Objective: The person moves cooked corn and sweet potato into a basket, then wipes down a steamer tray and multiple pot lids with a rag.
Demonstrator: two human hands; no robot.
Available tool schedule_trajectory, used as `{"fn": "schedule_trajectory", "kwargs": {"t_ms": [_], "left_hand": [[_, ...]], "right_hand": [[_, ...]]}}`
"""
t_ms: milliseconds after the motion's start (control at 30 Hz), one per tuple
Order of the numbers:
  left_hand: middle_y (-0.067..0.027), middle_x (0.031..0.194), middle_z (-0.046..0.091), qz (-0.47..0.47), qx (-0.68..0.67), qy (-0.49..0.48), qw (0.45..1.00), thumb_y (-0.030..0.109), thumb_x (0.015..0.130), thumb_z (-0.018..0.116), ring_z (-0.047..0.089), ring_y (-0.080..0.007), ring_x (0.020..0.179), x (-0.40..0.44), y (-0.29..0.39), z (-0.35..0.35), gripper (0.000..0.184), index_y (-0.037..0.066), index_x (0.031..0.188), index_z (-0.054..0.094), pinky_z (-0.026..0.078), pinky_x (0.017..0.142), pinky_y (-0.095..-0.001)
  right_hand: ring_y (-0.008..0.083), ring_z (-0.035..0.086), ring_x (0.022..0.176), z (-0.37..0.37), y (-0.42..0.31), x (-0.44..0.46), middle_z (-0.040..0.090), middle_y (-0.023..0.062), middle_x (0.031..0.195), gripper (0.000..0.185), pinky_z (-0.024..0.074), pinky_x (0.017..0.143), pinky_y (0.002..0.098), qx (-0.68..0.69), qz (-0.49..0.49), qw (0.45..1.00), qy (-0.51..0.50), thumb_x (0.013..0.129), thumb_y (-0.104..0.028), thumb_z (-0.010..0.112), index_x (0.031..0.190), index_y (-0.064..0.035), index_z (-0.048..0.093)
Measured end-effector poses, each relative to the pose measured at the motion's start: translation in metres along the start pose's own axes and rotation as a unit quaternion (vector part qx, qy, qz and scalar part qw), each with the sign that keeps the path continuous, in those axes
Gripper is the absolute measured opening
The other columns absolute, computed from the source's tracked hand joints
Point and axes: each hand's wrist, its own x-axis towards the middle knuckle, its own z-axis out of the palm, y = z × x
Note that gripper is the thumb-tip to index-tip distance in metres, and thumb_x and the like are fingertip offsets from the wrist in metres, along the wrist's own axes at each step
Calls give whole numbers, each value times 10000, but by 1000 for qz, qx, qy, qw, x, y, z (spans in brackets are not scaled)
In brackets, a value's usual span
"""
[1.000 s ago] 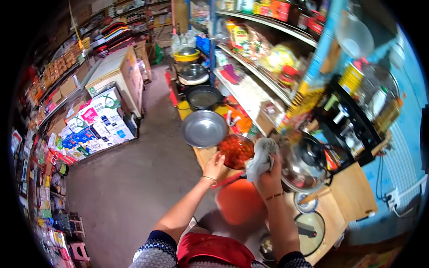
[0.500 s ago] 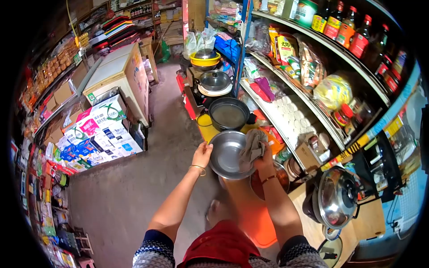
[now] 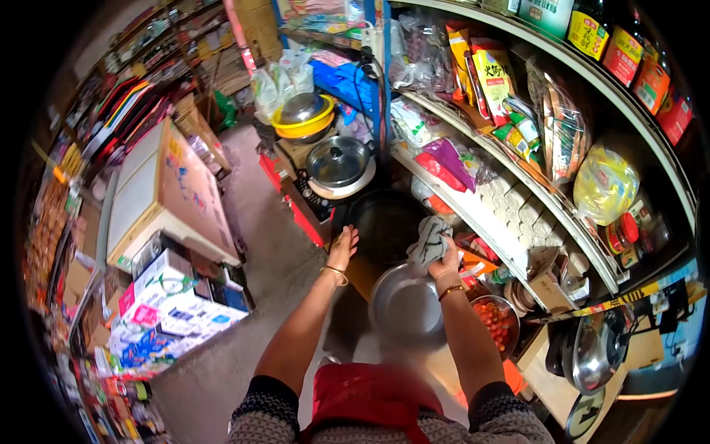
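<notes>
A crumpled grey cloth (image 3: pixel 427 243) is gripped in my right hand (image 3: pixel 445 265), over the right side of a black pot (image 3: pixel 381 248). My left hand (image 3: pixel 342 249) is at the pot's left side, its fingers apart and holding nothing. Whether it touches the pot I cannot tell. Below the pot, closer to my body, sits a shiny metal basin (image 3: pixel 407 311) between my forearms. The pot's inside looks dark.
A glass-lidded pan (image 3: pixel 338 161) stands beyond the pot, with a yellow basin (image 3: pixel 302 127) behind it. Right of my right forearm is a bowl of orange-red pieces (image 3: pixel 494 322). Loaded shelves (image 3: pixel 510 140) rise on the right; cartons (image 3: pixel 166 311) are stacked left.
The metal basin has left my left hand and now sits lower, nearer my body. Both hands have moved to the black pot, the cloth still in my right. The view has shifted.
</notes>
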Motion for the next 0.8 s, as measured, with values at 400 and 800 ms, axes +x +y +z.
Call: {"fn": "schedule_trajectory", "kwargs": {"t_ms": [400, 800], "left_hand": [[-165, 1469, 250, -95, 40, -320, 942, 619, 918, 219, 229, -266, 1365, 193, 52, -52, 785, 24, 1430, 186, 186, 1098, -420], [-159, 1457, 279, -172, 179, -478, 842, 618, 905, 308, 260, -260, 1355, 318, 12, 57, 782, 41, 1426, 218, 211, 1092, -406]], "right_hand": [[304, 546, 1066, -5, 16, 35, 596, 129, 1126, 396, 387, 997, 434, 114, -343, 927, 96, 866, -293, 440, 1140, -36, 564], [298, 593, 947, -55, 132, 70, 623, 113, 1004, 302, 476, 873, 472, 129, -365, 887, 253, 877, -271, 493, 1073, -56, 572]]}}
